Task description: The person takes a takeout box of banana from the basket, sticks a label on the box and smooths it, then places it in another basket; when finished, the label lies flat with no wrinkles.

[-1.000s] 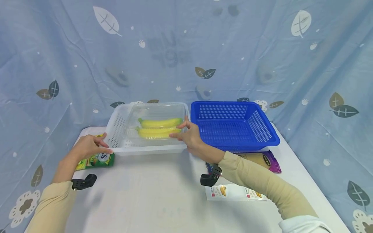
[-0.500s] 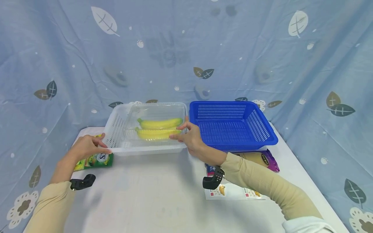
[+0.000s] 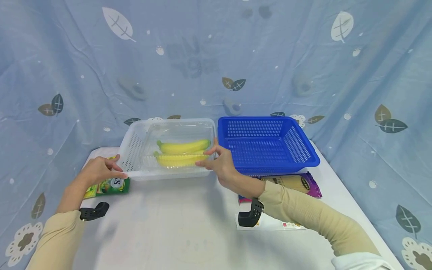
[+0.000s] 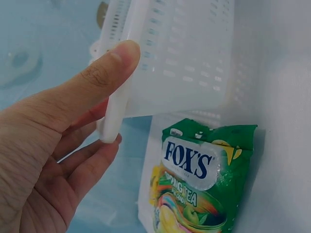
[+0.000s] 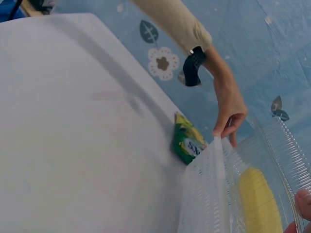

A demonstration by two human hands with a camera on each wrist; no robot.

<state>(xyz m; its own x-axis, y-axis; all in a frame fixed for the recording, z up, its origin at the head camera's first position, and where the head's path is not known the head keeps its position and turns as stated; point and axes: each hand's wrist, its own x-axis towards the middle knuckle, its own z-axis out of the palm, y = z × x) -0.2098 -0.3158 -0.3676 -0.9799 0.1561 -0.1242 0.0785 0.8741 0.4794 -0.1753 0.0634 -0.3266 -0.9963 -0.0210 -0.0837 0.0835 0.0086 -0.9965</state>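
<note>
In the head view, a white perforated basket [image 3: 129,150] stands at the back left. My left hand [image 3: 99,170] pinches its near left corner; the left wrist view shows the thumb on top of the rim [image 4: 116,109] and fingers beneath. Inside the basket sits a clear plastic container [image 3: 180,129]. Two yellow bananas [image 3: 183,146] lie in it, the nearer one partly seen through its ridged edge. My right hand [image 3: 221,165] pinches the container's right side, above the basket's right end. In the right wrist view only fingertips [image 5: 304,204] of that hand show.
A blue perforated basket [image 3: 273,167] stands right of the white one. Before it lie a purple-ended food packet [image 3: 314,183] and a white printed strip [image 3: 270,224], partly behind the right forearm. A green FOX'S bag [image 4: 204,179] lies beside the white basket's left end.
The clear container's near edge and the bananas have moved a little toward the person, lower in the basket. My right hand goes with them; my left hand keeps its hold. The head view shifts slightly.
</note>
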